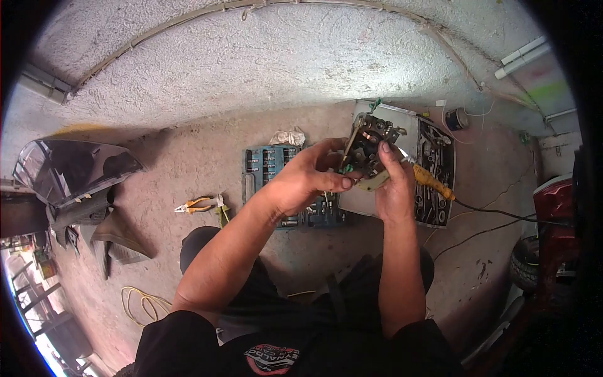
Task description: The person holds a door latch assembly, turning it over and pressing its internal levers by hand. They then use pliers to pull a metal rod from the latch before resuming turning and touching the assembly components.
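Floor (160, 204) open L of yel. pliers (191, 207); cord (480, 209) (blk) crosses R.

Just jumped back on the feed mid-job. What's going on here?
The person's left hand and right hand together hold up a dark metal mechanism. Neither hand holds a tool. An open blue tool case lies on the floor below, a yellow corded tool lies to the right, and yellow-handled pliers lie to the left.
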A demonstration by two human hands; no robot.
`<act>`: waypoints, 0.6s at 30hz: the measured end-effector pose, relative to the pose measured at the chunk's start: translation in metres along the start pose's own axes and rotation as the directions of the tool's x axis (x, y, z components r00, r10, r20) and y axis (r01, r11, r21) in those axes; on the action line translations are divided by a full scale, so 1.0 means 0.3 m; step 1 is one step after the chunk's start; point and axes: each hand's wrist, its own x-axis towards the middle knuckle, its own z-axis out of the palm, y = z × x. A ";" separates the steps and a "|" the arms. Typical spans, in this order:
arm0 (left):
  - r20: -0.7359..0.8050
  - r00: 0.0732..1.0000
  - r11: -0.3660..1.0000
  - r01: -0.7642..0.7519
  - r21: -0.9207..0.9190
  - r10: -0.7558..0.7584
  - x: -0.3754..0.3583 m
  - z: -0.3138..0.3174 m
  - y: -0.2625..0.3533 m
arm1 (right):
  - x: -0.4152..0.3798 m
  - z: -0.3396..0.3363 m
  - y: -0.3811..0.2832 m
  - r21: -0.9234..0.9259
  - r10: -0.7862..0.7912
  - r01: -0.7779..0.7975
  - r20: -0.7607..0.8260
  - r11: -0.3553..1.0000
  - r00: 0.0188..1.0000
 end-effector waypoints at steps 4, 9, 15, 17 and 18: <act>0.036 0.995 0.978 -0.086 -0.189 0.094 0.003 -0.016 -0.016 | -0.028 0.053 -0.047 -0.004 -0.080 0.081 0.147 0.997 0.986; -0.013 0.979 0.966 -0.201 -0.160 0.201 0.014 -0.001 -0.025 | -0.051 0.056 -0.032 0.075 0.057 -0.069 0.156 0.995 0.986; -0.171 0.942 0.859 -0.175 0.481 0.287 -0.001 0.032 -0.016 | -0.069 0.105 -0.026 0.243 0.123 -0.162 0.165 0.957 0.978; -0.139 0.922 0.717 -0.179 0.673 0.360 0.009 0.027 -0.045 | -0.055 0.093 0.000 0.143 0.095 -0.112 0.119 0.983 0.988; -0.154 0.916 0.725 -0.181 0.664 0.370 0.010 0.029 -0.055 | -0.052 0.084 -0.002 0.148 0.142 -0.160 0.129 0.976 0.981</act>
